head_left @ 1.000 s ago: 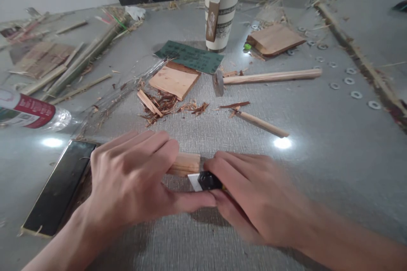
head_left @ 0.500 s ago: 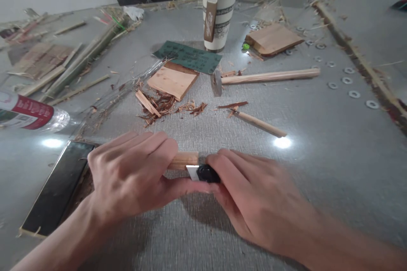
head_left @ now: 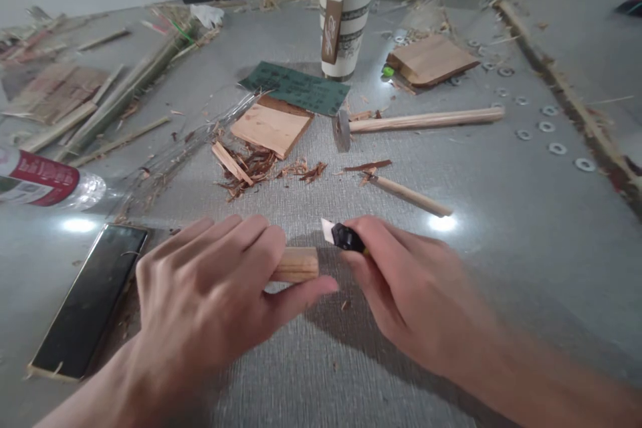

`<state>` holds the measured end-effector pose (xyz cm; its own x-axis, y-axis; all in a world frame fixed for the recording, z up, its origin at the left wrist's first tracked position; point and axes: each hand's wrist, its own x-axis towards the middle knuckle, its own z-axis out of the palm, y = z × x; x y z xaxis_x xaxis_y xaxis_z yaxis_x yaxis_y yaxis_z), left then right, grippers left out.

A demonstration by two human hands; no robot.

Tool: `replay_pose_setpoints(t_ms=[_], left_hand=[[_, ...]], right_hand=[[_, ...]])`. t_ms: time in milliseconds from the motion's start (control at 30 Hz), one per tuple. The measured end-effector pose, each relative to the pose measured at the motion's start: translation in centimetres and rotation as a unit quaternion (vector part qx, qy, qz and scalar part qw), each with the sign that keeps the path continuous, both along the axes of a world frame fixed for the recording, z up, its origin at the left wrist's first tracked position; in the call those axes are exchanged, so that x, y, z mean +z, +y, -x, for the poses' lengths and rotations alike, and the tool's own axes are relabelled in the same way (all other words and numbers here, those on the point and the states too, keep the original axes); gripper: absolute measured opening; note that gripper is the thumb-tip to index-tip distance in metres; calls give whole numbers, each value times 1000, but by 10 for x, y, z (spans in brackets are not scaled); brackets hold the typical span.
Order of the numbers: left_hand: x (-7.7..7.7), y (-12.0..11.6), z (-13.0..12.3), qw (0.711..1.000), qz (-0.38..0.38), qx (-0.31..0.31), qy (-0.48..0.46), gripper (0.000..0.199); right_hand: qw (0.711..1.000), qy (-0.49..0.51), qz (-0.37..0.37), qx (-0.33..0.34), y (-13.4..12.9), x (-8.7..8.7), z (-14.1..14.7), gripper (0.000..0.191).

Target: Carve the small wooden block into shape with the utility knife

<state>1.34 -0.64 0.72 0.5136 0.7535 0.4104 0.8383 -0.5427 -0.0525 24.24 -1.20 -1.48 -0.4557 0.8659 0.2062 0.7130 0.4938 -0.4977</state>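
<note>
- Left hand [head_left: 210,294] lies palm-down w/ fingers curled over a short round pale wooden dowel piece [head_left: 297,263], gripping it; thumb stretches right along its near side. Cut end of the piece sticks out to the right of the fingers.
- Right hand [head_left: 406,287] is clenched round a black-bodied utility knife w/ a short white blade [head_left: 341,235]; blade tip points left and far, just beyond the dowel's end, apart from the wood.
- Dowel piece sits near-centre on the grey textured table [head_left: 501,227], between both hands.
- Black flat phone [head_left: 90,301] lies left of the left hand, near edge.
- Far of the hands: pile of reddish wood shavings [head_left: 253,167], a flat square light wood board [head_left: 273,124], a dark green sandpaper sheet [head_left: 295,87] partly behind it.
- Small hammer w/ a long wooden handle [head_left: 421,120] lies right of the board; thin wooden stick [head_left: 408,195] nearer, to the right.
- Tall white patterned paper cup [head_left: 346,13] stands far centre.
- Clear plastic bottle w/ a red label [head_left: 45,180] lies on its side at far left.
- Metal washers [head_left: 556,147] are scattered on the right.
</note>
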Motion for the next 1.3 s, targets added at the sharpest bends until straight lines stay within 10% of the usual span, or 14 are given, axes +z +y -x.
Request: replay_pose_setpoints(t_ms=[200,367,800,1033,1300], left_hand=[[20,0,-1,970,238,5,50,13],[28,10,-4,924,379,-52,-5,32],[-23,14,-16,945,318,51,-52,66],[-9,32,-19,890,365,-39,-272,65],[-19,27,-31,891,342,-92,-283,59]], right_hand=[[997,60,49,-6,8,-1,-6,19],[994,101,49,10,13,1,-14,14],[983,171,13,57,24,-8,-17,19],[984,168,14,58,28,-5,-23,20],[985,114,-3,131,24,-6,-27,20]])
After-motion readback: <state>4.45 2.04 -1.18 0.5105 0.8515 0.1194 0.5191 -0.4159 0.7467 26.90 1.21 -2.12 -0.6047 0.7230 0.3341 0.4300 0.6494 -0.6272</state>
